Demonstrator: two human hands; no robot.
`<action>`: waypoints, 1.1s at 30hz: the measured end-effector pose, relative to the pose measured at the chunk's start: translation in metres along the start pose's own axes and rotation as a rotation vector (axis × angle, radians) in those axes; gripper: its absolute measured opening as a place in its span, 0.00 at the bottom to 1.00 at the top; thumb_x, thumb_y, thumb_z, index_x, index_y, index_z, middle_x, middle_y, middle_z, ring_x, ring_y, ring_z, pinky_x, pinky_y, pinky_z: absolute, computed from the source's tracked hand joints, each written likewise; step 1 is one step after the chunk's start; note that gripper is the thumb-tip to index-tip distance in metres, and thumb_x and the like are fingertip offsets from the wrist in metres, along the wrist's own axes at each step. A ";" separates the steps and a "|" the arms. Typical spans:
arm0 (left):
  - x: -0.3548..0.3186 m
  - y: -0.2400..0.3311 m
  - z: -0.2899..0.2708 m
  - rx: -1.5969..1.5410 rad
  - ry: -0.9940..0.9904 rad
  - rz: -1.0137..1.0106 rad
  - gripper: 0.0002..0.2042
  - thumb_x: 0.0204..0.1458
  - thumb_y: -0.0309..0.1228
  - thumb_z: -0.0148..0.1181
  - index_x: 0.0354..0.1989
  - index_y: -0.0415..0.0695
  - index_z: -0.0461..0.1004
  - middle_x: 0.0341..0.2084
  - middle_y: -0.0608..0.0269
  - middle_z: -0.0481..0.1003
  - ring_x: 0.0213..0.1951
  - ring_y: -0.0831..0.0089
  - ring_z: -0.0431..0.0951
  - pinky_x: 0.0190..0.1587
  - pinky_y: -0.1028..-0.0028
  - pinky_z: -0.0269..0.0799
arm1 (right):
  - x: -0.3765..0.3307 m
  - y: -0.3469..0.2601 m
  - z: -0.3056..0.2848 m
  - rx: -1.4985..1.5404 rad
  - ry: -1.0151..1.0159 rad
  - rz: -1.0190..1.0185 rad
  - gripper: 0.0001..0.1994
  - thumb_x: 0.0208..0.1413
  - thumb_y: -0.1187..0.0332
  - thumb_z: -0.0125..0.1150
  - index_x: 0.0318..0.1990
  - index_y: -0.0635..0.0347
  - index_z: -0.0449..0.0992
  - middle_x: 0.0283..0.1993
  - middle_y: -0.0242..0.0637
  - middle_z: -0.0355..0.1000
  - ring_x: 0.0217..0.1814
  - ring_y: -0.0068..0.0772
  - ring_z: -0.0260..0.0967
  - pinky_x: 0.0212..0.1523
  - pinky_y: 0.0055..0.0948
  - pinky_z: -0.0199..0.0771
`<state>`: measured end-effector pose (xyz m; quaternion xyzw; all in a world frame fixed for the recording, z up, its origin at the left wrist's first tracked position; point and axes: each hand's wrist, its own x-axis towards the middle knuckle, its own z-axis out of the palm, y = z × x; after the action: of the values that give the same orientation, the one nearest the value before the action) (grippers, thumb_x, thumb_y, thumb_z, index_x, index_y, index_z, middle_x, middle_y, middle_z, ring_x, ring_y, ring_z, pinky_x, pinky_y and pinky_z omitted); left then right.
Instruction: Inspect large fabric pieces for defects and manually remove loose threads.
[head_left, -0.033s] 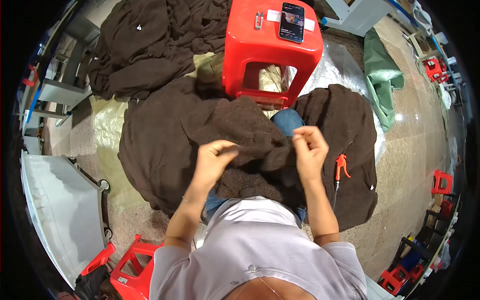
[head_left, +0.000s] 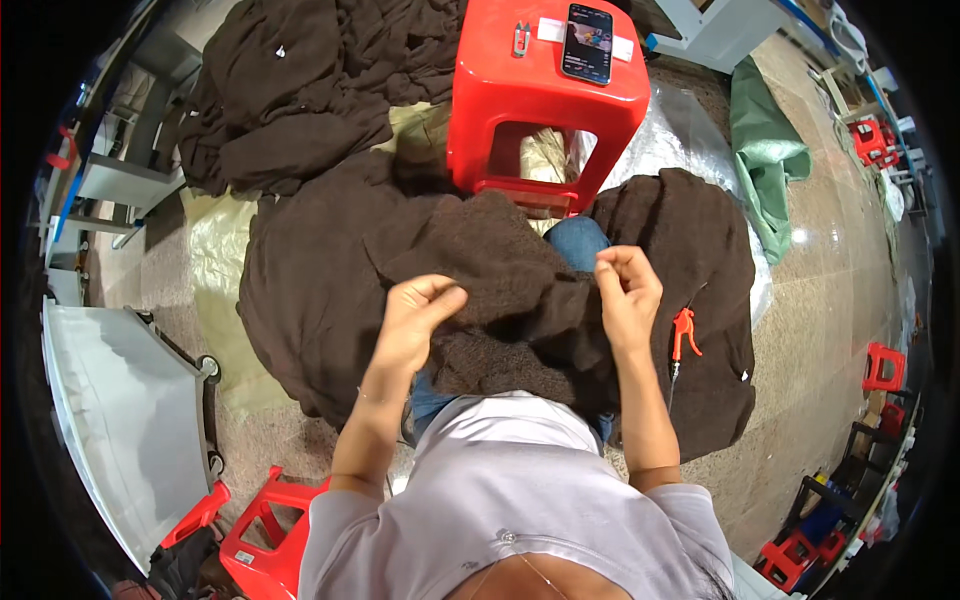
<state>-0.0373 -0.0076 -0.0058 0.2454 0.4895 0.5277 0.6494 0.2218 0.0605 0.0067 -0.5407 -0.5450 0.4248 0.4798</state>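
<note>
A dark brown knitted garment (head_left: pixel 500 270) lies across my lap and spreads onto the floor on both sides. My left hand (head_left: pixel 418 315) pinches a fold of it near the middle. My right hand (head_left: pixel 630 295) is closed in a pinch on the garment's edge a little to the right, fingers curled upward. A small red-handled tool (head_left: pixel 685 332) lies on the brown fabric just right of my right wrist.
A red plastic stool (head_left: pixel 500 130) stands in front of my knees, with a phone (head_left: pixel 588 42) and a small metal clipper (head_left: pixel 521 38) on top. More brown garments (head_left: pixel 300 90) are piled far left. A green bag (head_left: pixel 770 160) lies right; another red stool (head_left: pixel 265 530) is behind left.
</note>
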 end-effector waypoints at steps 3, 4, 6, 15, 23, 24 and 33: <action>-0.004 0.008 -0.002 -0.084 -0.055 0.005 0.06 0.57 0.24 0.62 0.40 0.35 0.78 0.38 0.61 0.81 0.38 0.79 0.79 0.44 0.79 0.73 | 0.004 -0.014 0.001 -0.334 -0.116 -0.124 0.11 0.63 0.72 0.54 0.50 0.62 0.75 0.33 0.32 0.70 0.30 0.20 0.64 0.31 0.21 0.65; -0.004 0.010 0.004 -0.083 -0.052 0.004 0.06 0.57 0.24 0.62 0.40 0.35 0.78 0.38 0.61 0.81 0.38 0.79 0.79 0.44 0.79 0.73 | 0.003 -0.015 0.007 -0.337 -0.172 -0.257 0.13 0.63 0.70 0.55 0.53 0.62 0.75 0.37 0.35 0.70 0.32 0.23 0.66 0.33 0.23 0.66; -0.007 0.014 0.022 -0.061 -0.051 0.016 0.07 0.57 0.25 0.63 0.41 0.35 0.78 0.37 0.61 0.81 0.37 0.79 0.78 0.45 0.80 0.72 | 0.001 -0.047 0.020 -0.278 -0.435 -0.312 0.21 0.59 0.67 0.60 0.59 0.61 0.72 0.43 0.41 0.66 0.45 0.36 0.68 0.45 0.30 0.69; -0.007 0.022 0.026 0.019 -0.184 -0.110 0.06 0.53 0.21 0.66 0.38 0.37 0.78 0.33 0.65 0.80 0.35 0.81 0.78 0.41 0.81 0.74 | 0.004 -0.033 0.038 0.093 -0.610 -0.230 0.06 0.58 0.72 0.62 0.38 0.64 0.75 0.48 0.39 0.72 0.45 0.26 0.68 0.48 0.26 0.69; -0.008 0.023 0.036 0.276 -0.187 -0.047 0.06 0.51 0.22 0.67 0.36 0.37 0.79 0.31 0.69 0.78 0.34 0.85 0.75 0.39 0.84 0.70 | 0.001 -0.039 0.037 0.023 -0.833 -0.020 0.08 0.58 0.71 0.63 0.42 0.62 0.72 0.34 0.31 0.73 0.34 0.23 0.68 0.35 0.25 0.68; -0.008 0.022 0.035 0.394 -0.222 -0.013 0.05 0.51 0.22 0.67 0.36 0.37 0.79 0.30 0.69 0.77 0.34 0.85 0.74 0.38 0.84 0.70 | 0.002 -0.042 0.037 -0.041 -0.812 -0.109 0.07 0.58 0.72 0.63 0.39 0.63 0.71 0.29 0.32 0.71 0.30 0.23 0.67 0.32 0.25 0.67; -0.009 0.011 0.039 0.006 -0.133 -0.057 0.06 0.54 0.22 0.65 0.39 0.35 0.79 0.31 0.69 0.78 0.34 0.85 0.75 0.38 0.83 0.70 | -0.002 -0.037 0.049 -0.121 -0.471 -0.262 0.06 0.59 0.72 0.61 0.35 0.64 0.70 0.24 0.41 0.69 0.23 0.36 0.69 0.25 0.32 0.65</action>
<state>-0.0068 -0.0046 0.0223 0.2681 0.4535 0.4900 0.6945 0.1672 0.0593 0.0343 -0.3798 -0.7309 0.4399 0.3577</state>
